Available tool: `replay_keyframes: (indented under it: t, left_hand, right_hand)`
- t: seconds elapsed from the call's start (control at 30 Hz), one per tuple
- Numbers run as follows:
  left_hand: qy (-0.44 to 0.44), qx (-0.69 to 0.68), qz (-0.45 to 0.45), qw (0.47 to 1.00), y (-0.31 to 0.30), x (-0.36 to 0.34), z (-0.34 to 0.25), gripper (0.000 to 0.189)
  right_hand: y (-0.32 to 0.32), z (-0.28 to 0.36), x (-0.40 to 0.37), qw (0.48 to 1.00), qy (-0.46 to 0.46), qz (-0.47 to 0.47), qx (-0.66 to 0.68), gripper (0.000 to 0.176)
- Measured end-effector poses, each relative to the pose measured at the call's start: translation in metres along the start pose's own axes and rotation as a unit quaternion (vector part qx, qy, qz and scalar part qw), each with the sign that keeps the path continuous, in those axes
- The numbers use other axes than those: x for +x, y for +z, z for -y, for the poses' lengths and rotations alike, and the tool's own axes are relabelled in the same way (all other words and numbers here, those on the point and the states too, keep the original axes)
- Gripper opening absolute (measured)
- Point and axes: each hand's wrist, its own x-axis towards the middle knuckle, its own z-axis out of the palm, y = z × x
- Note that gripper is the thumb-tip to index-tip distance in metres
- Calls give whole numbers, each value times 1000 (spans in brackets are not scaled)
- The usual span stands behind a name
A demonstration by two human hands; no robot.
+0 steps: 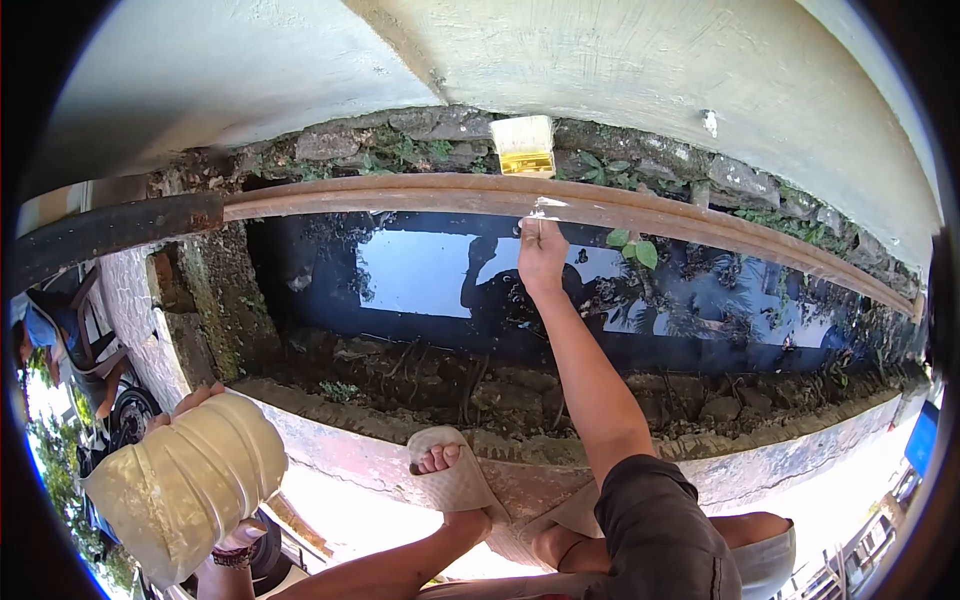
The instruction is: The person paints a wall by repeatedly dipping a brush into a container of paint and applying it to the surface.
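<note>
Two hands at work: left hand grips a jug; right hand pinches a thin tool against the rail, cup just beyond.

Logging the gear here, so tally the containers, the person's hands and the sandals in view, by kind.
Containers: 2 (ribbed cream jug, yellowish tub)
Hands: 2 (left hand gripping the jug, right hand at the rusty pipe)
Sandals: 1 (pale sandal)
Total: 5

The right hand is at the rusty pipe; the left hand grips a ribbed jug.
</note>
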Motion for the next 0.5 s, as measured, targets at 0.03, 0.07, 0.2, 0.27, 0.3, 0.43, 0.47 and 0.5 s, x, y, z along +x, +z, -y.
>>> replay_keyframes:
  t: [0.03, 0.07, 0.2, 0.27, 0.3, 0.43, 0.47, 0.5]
  left_hand:
    - [-15, -23, -14, 1000, 4, -1, -3, 134]
    - [-18, -23, -8, 1000, 2, -5, 2, 134]
    - [-15, -76, 12, 997, -4, -8, 5, 131]
    - [6, -120, 23, 992, -5, -5, 1, 131]
    - [-25, -143, 2, 989, -7, -10, 1, 130]
    - [-22, -153, -7, 988, -2, -11, 2, 132]
    - [-25, -154, -2, 988, -3, -14, 2, 132]
    - [-43, -151, -3, 988, -3, -15, 1, 133]
  right_hand:
    - [-4, 9, 1, 997, -66, 19, -29, 17]
    - [-6, 11, 2, 989, -129, 38, -59, 16]
    - [15, -25, 29, 907, -312, -49, -280, 19]
    - [22, -38, 11, 989, 142, -7, 44, 19]
    - [12, -33, -1, 994, 95, -10, 59, 20]
    - [-6, -3, 1, 997, -64, 4, -42, 23]
    - [-9, -2, 2, 997, -60, 3, -45, 23]
    - [-8, 2, 11, 996, 50, 33, -67, 23]
